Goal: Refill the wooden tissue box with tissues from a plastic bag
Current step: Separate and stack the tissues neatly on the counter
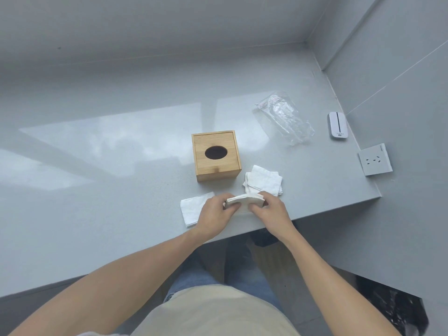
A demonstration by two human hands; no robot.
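**Both hands clamped on a tissue stack at the desk edge**

Nearest the camera were a beige shirt front (pixel 218 311) and blue jeans (pixel 194 282), with two bare forearms reaching forward over the near edge of the pale grey glossy desk (pixel 97 166). The left hand (pixel 213 215) and the right hand (pixel 271 210) met at a small stack of folded white tissues (pixel 244 201), each closed on one end of it, thumbs toward the person and fingers curled over the far side. The stack was tilted, its layered edge facing the camera; whether its lower edge touched the desk could not be told.

Just left of the left hand, partly under its knuckles, a flat folded white tissue (pixel 194 209) lay on the desk. Just beyond the right hand, a loose pile of white tissues (pixel 263 180) lay fanned unevenly. Beyond both hands, slightly left of that pile and close to it, stood the square light-wood tissue box (pixel 215 155), its lid on, with a dark oval opening in the top. Farther beyond the right hand, well apart from the box, lay the crumpled clear plastic bag (pixel 283 117), flattened. To its right sat a small white device with a dark stripe (pixel 337 124), and nearer, on the right-hand wall, a white wall socket plate (pixel 375 160).
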